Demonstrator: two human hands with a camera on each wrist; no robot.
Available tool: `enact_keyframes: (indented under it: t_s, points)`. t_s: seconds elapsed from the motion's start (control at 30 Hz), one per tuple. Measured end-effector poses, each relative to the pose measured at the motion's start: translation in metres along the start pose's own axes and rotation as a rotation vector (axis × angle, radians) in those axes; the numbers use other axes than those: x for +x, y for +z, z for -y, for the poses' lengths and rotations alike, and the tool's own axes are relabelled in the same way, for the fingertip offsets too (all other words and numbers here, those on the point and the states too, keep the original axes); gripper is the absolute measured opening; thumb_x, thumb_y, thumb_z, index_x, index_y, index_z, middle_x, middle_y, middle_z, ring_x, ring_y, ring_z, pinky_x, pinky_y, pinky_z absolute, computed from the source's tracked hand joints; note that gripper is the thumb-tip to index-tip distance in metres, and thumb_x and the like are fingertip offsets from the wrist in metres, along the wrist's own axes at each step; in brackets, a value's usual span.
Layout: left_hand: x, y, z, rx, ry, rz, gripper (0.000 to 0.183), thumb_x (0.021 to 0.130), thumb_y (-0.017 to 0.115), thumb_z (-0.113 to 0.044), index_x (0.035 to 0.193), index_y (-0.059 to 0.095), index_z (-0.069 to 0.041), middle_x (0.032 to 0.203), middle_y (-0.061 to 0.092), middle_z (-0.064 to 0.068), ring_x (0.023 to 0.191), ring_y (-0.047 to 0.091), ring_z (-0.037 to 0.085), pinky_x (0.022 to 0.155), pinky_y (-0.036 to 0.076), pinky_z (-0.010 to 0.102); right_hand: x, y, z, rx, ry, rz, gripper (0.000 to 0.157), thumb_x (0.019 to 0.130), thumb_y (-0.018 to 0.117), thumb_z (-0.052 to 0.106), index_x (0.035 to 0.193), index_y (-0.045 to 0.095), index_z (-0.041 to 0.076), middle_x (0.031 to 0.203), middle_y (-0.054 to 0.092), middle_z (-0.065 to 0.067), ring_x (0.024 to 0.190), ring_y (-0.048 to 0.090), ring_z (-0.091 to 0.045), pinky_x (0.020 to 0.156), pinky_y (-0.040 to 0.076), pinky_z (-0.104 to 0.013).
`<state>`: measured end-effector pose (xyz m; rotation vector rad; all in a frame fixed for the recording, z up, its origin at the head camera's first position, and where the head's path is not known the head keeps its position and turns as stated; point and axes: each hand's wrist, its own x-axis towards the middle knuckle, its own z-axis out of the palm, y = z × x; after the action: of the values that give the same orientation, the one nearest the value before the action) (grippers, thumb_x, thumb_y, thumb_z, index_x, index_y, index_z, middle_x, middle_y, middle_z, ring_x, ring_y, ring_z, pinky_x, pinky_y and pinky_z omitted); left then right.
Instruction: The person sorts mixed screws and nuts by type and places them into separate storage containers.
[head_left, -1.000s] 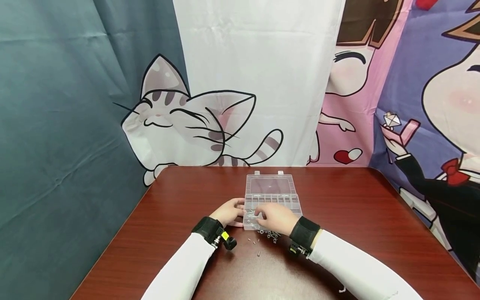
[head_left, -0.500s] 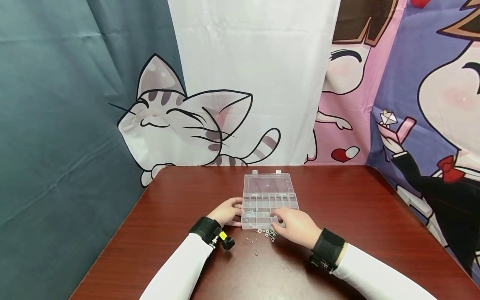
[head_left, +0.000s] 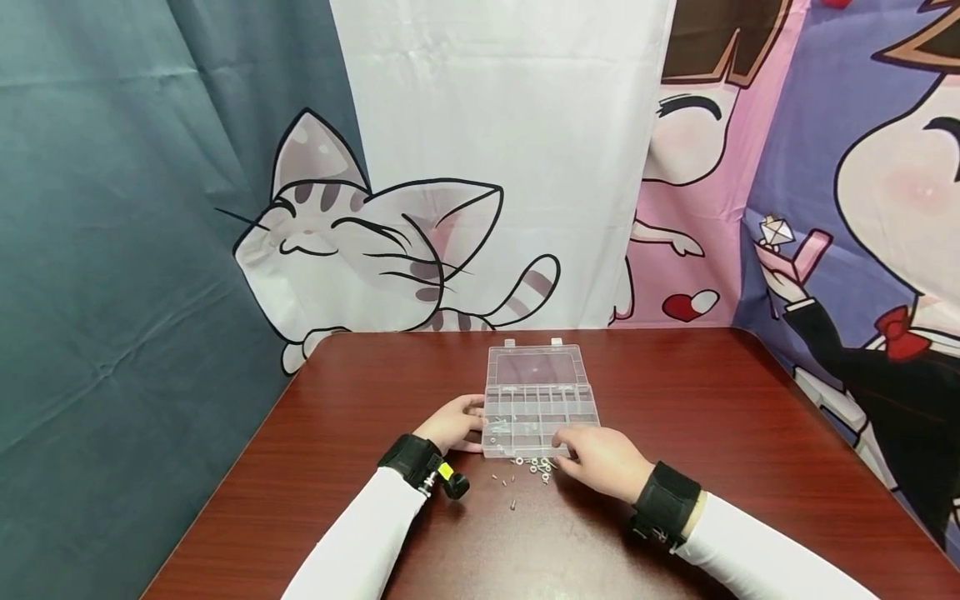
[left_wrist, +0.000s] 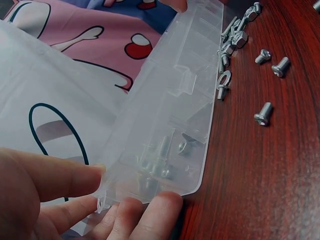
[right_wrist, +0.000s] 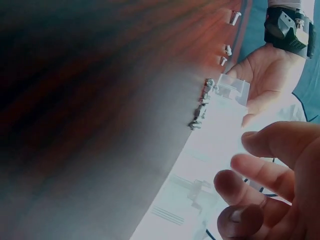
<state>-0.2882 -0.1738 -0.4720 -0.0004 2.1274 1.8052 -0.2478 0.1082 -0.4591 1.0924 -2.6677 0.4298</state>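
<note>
A clear plastic compartment box (head_left: 551,407) stands on the table with its lid (head_left: 534,365) laid back. Against the box's left end rest the fingertips of my left hand (head_left: 450,423). Behind the clear wall near them, several bolts (left_wrist: 162,149) lie in one compartment. At the box's front right corner is my right hand (head_left: 606,460), its fingers loosely bent and nothing visible between them in the right wrist view. Along the front wall lies a small heap of bolts and nuts (left_wrist: 239,39), with a washer (left_wrist: 225,78) at its end.
A few loose screws (left_wrist: 263,114) lie on the reddish-brown table (head_left: 360,517), in front of the box and to the left of the heap. A printed cloth backdrop (head_left: 525,108) with cartoon figures hangs behind the table's far edge.
My right hand has moved from over the box's front compartments to its front right corner, drawing back to the right. My left hand stays at the left end. The head view has shifted slightly.
</note>
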Motion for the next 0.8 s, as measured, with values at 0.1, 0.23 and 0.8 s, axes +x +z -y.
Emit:
enact_keyframes:
  t_s: [0.1,0.23,0.8]
  points:
    - [0.000,0.000,-0.001,-0.002,-0.001,-0.002,0.057,0.097,0.056,0.000,0.150,0.035,-0.001,0.123,0.057,0.021,0.094,0.067,0.027,0.072,0.060,0.042,0.000,-0.004,0.002,-0.012,-0.025,0.004,0.010,0.087,0.074,0.023,0.094,0.069,0.017,0.074,0.058,0.009,0.062,0.049,-0.004,0.053,0.045,-0.027]
    - [0.000,0.000,0.000,-0.005,-0.008,-0.001,0.057,0.097,0.056,0.000,0.150,0.036,-0.002,0.122,0.057,0.020,0.093,0.067,0.027,0.072,0.060,0.042,0.000,-0.004,0.005,-0.017,-0.083,0.017,0.006,0.085,0.073,0.017,0.086,0.068,0.020,0.077,0.060,0.010,0.066,0.055,-0.005,0.054,0.047,-0.027]
    - [-0.001,0.000,0.001,-0.010,0.005,0.004,0.058,0.097,0.056,0.000,0.150,0.034,-0.001,0.125,0.056,0.021,0.095,0.067,0.028,0.072,0.060,0.043,0.008,0.007,0.006,-0.053,-0.163,0.116,0.018,0.079,0.073,0.009,0.072,0.062,0.022,0.068,0.056,0.015,0.059,0.051,-0.003,0.049,0.041,-0.024]
